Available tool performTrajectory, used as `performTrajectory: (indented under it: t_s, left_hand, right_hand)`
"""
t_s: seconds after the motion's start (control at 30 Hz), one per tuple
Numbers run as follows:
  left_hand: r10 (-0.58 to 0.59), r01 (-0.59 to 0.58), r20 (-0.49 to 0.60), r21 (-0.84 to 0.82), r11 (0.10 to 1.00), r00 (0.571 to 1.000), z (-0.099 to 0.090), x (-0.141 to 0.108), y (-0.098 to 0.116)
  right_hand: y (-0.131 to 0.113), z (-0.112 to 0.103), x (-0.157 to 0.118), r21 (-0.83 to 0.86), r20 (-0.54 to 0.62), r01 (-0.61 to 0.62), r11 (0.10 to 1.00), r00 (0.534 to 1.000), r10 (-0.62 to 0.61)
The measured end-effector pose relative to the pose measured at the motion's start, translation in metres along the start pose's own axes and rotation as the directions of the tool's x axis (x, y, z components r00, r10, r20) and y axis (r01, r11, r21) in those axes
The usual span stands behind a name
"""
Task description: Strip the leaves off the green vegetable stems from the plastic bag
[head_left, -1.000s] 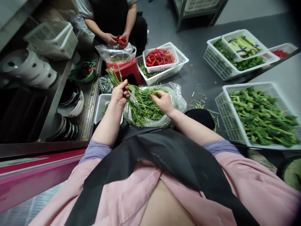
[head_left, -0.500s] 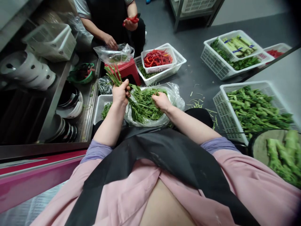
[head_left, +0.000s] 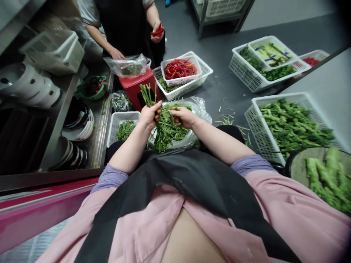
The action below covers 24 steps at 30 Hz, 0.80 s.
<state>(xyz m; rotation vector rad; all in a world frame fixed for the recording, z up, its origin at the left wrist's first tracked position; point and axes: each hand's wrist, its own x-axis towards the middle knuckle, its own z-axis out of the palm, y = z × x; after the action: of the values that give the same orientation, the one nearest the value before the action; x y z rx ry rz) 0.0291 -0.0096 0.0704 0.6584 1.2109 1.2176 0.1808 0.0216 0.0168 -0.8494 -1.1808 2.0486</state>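
My left hand [head_left: 148, 116] is closed around a bunch of leafy greens [head_left: 162, 137], its cut stems pointing up and away, its leaves hanging toward me. Close on its right is my right hand [head_left: 185, 117], fingers curled and pinched at leafy greens by the bunch; exactly what lies between the fingertips is partly hidden. Below both hands, a clear plastic bag [head_left: 205, 111] lies open in front of my apron with more of the same greens in it. A white basket [head_left: 110, 128] with trimmed greens stands left of the bag.
Beyond the bag are a red box [head_left: 131, 89] and a white basket of red chillies [head_left: 181, 69]. A co-worker [head_left: 120, 29] holds red chillies there. At right stand crates of green vegetables [head_left: 296, 124] and a round board [head_left: 298, 164]. Metal shelving [head_left: 102, 120] borders the left.
My left hand has moved right and slightly toward me with the bunch, now more upright. My right hand has come left, close to it. The co-worker's chilli-holding hand is lower.
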Motion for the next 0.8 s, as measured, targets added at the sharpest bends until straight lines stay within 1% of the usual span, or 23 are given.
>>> performTrajectory:
  t_s: [0.1,0.17,0.23,0.4,0.53,0.67,0.73,0.8]
  left_hand:
    - [0.013,-0.014,0.088,0.012,1.000,0.996,0.001,-0.001,-0.004]
    - [0.005,-0.008,0.110,0.032,0.999,0.994,0.000,-0.001,-0.006]
    - [-0.016,0.009,0.113,0.057,0.998,0.993,-0.001,-0.002,-0.007]
    - [-0.022,0.015,0.090,0.073,0.997,0.996,-0.001,-0.002,-0.005]
    - [-0.004,-0.005,0.114,0.078,0.997,0.993,0.001,-0.002,-0.007]
    - [-0.003,-0.016,0.141,0.133,0.991,0.990,0.003,-0.003,-0.011]
    - [-0.017,-0.006,0.161,0.141,0.990,0.987,0.002,-0.002,-0.010]
    - [-0.030,0.012,0.157,0.116,0.993,0.987,-0.001,-0.001,-0.008]
  right_hand:
    - [-0.004,0.007,-0.008,0.103,0.091,-0.063,0.993,0.994,0.054]
    - [-0.001,0.008,-0.012,0.129,0.108,-0.080,0.988,0.992,0.066]
    - [0.001,0.007,-0.012,0.134,0.106,-0.070,0.989,0.993,0.056]
    - [0.001,0.001,-0.012,0.100,0.061,-0.028,0.995,0.998,0.022]
    - [0.003,0.000,-0.012,0.123,0.031,-0.015,0.992,0.999,0.011]
    - [0.007,0.005,-0.010,0.134,0.019,-0.001,0.991,1.000,-0.001]
    - [0.008,0.003,-0.007,0.144,-0.015,0.009,0.990,1.000,-0.007]
    - [0.008,-0.003,-0.004,0.209,-0.080,0.021,0.978,0.997,-0.004]
